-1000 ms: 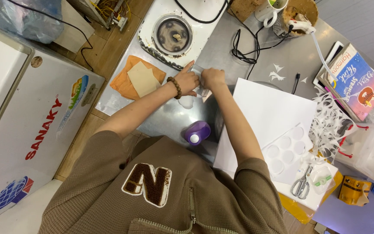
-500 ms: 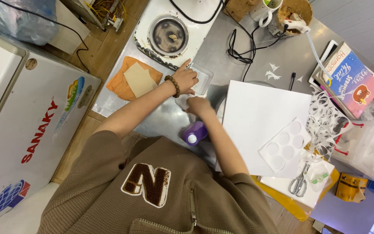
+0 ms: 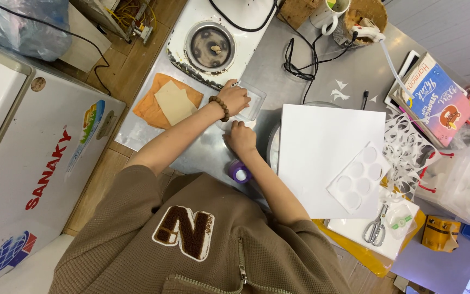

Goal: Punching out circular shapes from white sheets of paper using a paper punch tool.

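Steel worktop (image 3: 311,71) under everything; white chest freezer (image 3: 23,158) off to one side. Large white board (image 3: 322,147) flat on the worktop, just beside the right forearm. White hotplate (image 3: 213,43) at the far edge, black cable (image 3: 300,60) trailing next to it. Orange cloth (image 3: 150,109) with a beige sheet (image 3: 174,102) on top, near the left forearm. White cut-out sheet with round holes (image 3: 357,177) lying on the board's corner.

Clear plastic tray (image 3: 252,103) on the worktop between hotplate and board. Left hand (image 3: 234,99), bead bracelet at the wrist, fingers laid on the tray's near edge, pinning it. Right hand (image 3: 240,137) closed in a loose fist, resting on the worktop just below the tray; contents, if any, not visible.

Scissors (image 3: 375,230) well apart, on white paper past the board. Small purple bottle (image 3: 240,173) touching the underside of the right forearm.
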